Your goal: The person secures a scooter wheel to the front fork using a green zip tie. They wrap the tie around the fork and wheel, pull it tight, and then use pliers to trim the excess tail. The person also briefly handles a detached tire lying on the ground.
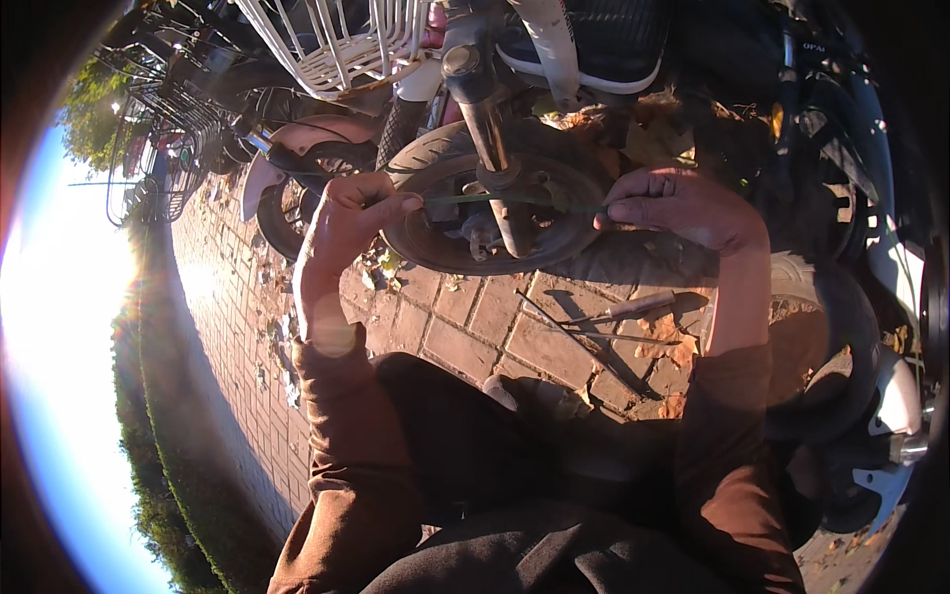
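My left hand [351, 223] and my right hand [673, 210] are raised in front of a small black wheel [421, 238], each pinched on an end of a thin green strip [455, 198]. The strip stretches roughly level between them, across the wheel's upright metal fork tube [475, 119]. My left thumb and fingertips are at the strip's left end, and my right fingers are curled on its right end. Below, metal tools [594, 356], long thin rods and a thicker handled one, lie on the brick pavement [445, 337] among dry leaves.
A white wire basket [332, 45] hangs above the wheel. Other parked bikes with dark baskets [168, 129] and a pink mudguard [282, 139] stand at the left. A loose tyre [841, 356] and white parts [896, 396] lie at the right. A hedge [188, 505] lines the path.
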A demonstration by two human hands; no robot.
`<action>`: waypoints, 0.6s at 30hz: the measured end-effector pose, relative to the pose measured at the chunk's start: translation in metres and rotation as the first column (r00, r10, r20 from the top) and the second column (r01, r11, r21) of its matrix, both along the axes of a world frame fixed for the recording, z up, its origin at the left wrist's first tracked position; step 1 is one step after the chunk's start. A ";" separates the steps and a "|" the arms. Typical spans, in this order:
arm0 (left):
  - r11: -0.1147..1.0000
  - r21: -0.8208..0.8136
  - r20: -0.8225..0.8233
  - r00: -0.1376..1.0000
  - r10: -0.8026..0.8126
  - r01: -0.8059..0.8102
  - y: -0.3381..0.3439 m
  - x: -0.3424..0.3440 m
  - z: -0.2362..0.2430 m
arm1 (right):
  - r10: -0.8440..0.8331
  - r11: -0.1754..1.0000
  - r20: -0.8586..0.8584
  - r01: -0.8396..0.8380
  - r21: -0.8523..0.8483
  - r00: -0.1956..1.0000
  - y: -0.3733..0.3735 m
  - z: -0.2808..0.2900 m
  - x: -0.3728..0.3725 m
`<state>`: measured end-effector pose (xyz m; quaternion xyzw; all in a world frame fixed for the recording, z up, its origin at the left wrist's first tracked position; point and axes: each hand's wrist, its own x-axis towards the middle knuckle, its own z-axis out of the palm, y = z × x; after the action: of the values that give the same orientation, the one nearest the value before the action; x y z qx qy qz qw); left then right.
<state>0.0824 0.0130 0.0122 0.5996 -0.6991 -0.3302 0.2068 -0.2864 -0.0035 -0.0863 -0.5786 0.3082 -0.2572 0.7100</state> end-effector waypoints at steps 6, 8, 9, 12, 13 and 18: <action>0.992 0.029 0.509 0.853 -0.118 0.121 0.011 -0.019 -0.010 | 0.151 0.981 -0.470 -0.191 -0.039 0.870 0.000 -0.041 0.017; 0.978 -0.007 0.632 0.759 -0.156 0.207 0.011 -0.021 -0.012 | 0.067 0.989 -0.413 -0.114 -0.090 0.908 0.001 -0.047 0.023; 0.978 -0.009 0.602 0.782 -0.161 0.208 0.011 -0.020 -0.011 | 0.065 0.990 -0.378 -0.108 -0.093 0.924 0.001 -0.047 0.023; 0.979 -0.041 0.479 0.863 -0.158 0.202 0.013 -0.011 -0.010 | 0.067 0.992 -0.301 -0.094 -0.079 0.951 -0.001 -0.045 0.021; 0.983 -0.037 0.446 0.883 -0.146 0.181 0.013 -0.006 -0.010 | 0.070 0.994 -0.298 -0.092 -0.063 0.952 -0.002 -0.043 0.019; 0.994 -0.094 0.258 0.966 -0.025 0.051 0.005 0.024 -0.014 | 0.017 1.000 -0.199 -0.022 -0.022 0.980 -0.005 -0.034 0.026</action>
<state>0.1064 0.0179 -0.0017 0.6128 -0.7468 -0.2186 0.1381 -0.2600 -0.0086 -0.1206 -0.6130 0.3689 -0.1947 0.6710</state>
